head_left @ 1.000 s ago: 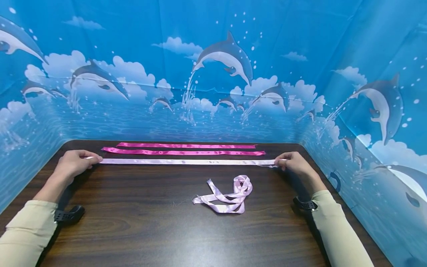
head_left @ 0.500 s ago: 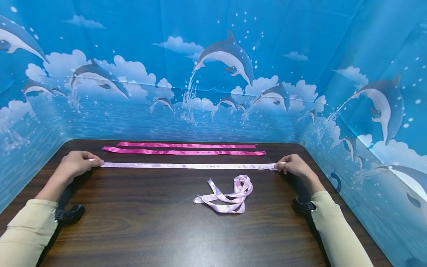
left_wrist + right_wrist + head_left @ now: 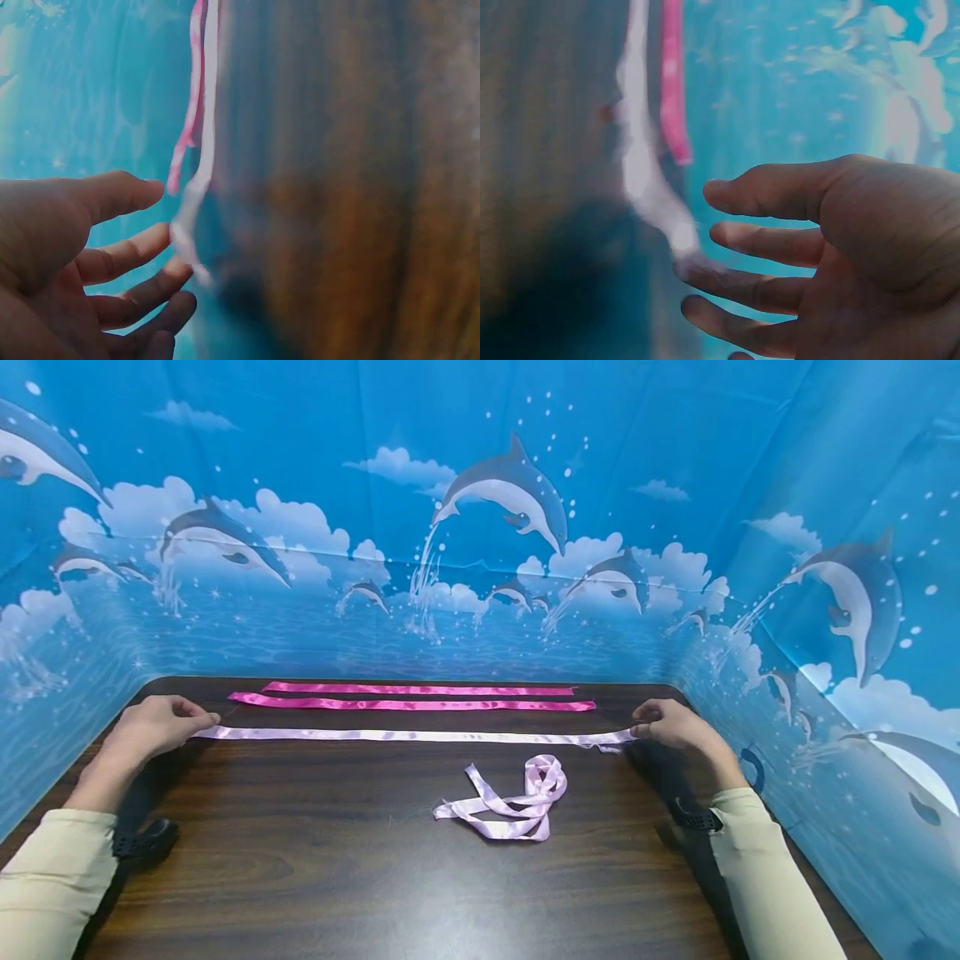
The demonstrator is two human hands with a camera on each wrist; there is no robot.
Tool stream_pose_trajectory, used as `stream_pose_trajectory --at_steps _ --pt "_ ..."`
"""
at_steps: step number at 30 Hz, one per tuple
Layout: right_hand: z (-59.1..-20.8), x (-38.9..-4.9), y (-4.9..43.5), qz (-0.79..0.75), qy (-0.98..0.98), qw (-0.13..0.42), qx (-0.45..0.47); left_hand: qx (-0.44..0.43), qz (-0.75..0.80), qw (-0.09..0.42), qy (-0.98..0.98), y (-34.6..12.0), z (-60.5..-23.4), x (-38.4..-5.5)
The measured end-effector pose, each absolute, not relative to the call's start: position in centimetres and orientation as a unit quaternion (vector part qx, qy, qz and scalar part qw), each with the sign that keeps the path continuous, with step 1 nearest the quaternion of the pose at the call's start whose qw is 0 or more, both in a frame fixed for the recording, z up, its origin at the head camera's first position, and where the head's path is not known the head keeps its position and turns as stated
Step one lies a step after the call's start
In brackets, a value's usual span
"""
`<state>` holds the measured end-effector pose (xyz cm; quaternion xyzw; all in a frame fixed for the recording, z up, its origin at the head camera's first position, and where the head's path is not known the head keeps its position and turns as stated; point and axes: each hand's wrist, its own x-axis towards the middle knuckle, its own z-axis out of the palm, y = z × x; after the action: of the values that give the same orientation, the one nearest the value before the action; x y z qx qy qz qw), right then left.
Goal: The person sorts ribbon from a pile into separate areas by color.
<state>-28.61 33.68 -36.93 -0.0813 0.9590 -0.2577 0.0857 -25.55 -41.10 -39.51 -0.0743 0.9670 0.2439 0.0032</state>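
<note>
Blue dolphin-printed cloth (image 3: 480, 618) backs a dark wood-grain table (image 3: 300, 877). Head view: a straight pale-lilac satin ribbon (image 3: 420, 736) spans left hand (image 3: 153, 727) to right hand (image 3: 675, 727), between two magenta satin ribbons (image 3: 420, 704) and a looped lilac satin ribbon (image 3: 538, 796). Left wrist: thumb and fingers spread, unpinched; ribbon end at fingertips. Right wrist: likewise spread; contact blurred.

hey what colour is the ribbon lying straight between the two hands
Pale lilac, whitish where the ribbon shines; the head view shows it best.
</note>
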Motion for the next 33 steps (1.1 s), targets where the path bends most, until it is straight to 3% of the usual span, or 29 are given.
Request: stream_pose_trajectory --at_steps 9,14,19,24,33 --pt "-31.8 -25.4 30.9 -0.255 0.961 -0.022 -0.106 -0.032 0.231 -0.066 0.970 -37.6 -35.4 -24.3" --pt "-31.0 -23.7 26.6 -0.257 0.948 0.009 -0.189 0.048 0.247 -0.080 0.965 -33.7 -33.4 -23.7" --pt "-32.3 -22.1 22.3 -0.252 0.932 0.056 -0.254 0.100 0.251 -0.066 0.961 -30.4 -33.0 -23.2" --pt "-35.1 -20.8 19.1 -0.254 0.914 0.062 -0.310 0.139 0.250 -0.063 0.956 -27.3 -33.6 -22.5" --pt "-40.1 -18.3 15.1 -0.173 0.924 0.022 -0.341 0.189 0.254 -0.063 0.946 -24.6 -34.9 -21.1"
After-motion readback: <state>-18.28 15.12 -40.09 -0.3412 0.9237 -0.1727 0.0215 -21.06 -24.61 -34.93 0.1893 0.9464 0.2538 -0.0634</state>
